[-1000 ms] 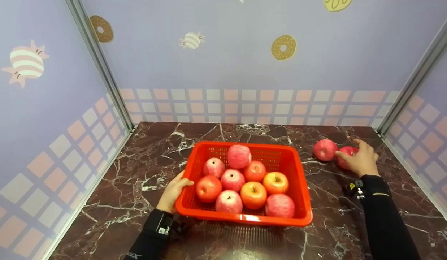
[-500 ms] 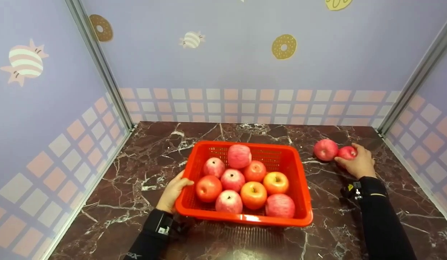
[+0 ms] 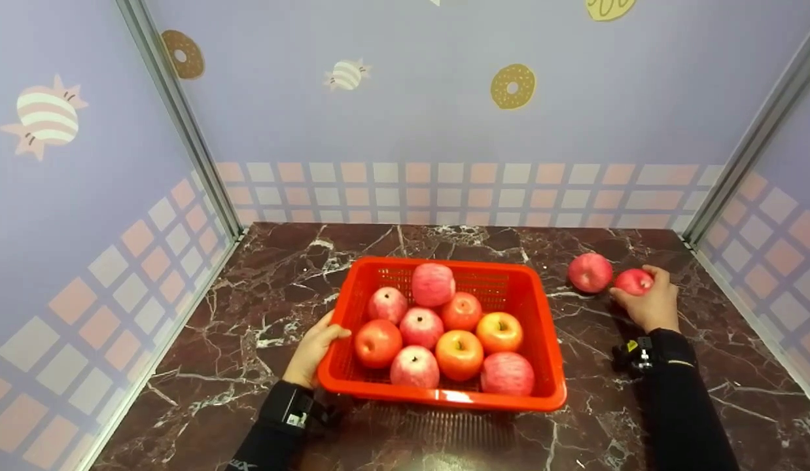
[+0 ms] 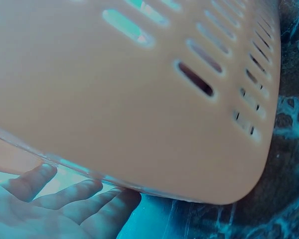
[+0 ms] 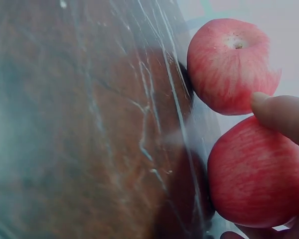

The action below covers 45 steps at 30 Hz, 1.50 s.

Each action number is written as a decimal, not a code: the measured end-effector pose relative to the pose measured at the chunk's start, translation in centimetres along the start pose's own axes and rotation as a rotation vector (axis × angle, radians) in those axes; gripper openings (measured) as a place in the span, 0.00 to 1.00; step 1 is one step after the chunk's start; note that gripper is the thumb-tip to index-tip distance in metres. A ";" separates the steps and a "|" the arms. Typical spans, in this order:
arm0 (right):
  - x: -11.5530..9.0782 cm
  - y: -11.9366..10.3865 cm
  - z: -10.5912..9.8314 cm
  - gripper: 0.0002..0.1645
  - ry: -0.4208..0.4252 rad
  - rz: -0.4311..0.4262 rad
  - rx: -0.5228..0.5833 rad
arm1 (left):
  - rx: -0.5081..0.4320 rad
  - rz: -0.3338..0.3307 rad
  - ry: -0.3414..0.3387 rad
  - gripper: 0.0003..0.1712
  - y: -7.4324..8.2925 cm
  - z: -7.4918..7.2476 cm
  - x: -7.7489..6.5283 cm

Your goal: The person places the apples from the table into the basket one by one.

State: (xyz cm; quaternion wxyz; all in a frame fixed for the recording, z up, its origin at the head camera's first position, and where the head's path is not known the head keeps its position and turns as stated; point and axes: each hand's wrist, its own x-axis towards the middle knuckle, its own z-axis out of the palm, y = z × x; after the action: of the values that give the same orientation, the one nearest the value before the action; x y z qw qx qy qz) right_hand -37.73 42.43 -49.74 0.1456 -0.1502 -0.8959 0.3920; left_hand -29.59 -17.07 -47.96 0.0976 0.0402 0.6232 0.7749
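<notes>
My left hand grips the left rim of a red plastic basket, with the thumb over the edge. In the left wrist view, the fingers lie along the underside of the basket's rim, below its slotted wall. Several red and yellow-orange apples sit inside the basket. On the right, my right hand holds a red apple between thumb and fingers. The right wrist view shows this apple just beside another red apple, close to the thumb tip.
A dark red marbled tabletop lies beneath everything. Patterned panels enclose the back and both sides, joined by metal corner posts. The loose red apple rests between the basket and my right hand.
My right hand has taken hold of the right-hand apple and shifted it slightly towards me, a little away from its neighbour. The left hand and the basket have stayed put.
</notes>
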 end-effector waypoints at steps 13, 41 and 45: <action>-1.2 0.2 0.5 0.52 0.124 0.100 0.151 | 0.000 0.000 -0.005 0.39 0.0 0.0 0.1; -5.7 -9.5 -1.7 0.44 0.180 -0.235 0.316 | -0.012 -0.002 -0.004 0.39 -0.1 -0.1 0.0; -6.5 -10.7 -1.7 0.45 0.135 -0.269 0.316 | -0.004 -0.002 -0.002 0.38 -0.1 0.0 0.1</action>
State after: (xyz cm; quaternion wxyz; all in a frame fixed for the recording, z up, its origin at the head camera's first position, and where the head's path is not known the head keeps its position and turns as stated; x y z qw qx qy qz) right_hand -32.85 34.12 -41.54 0.2780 -0.0305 -0.8235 0.4936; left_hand -29.67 -17.02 -48.05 0.0989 0.0404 0.6217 0.7759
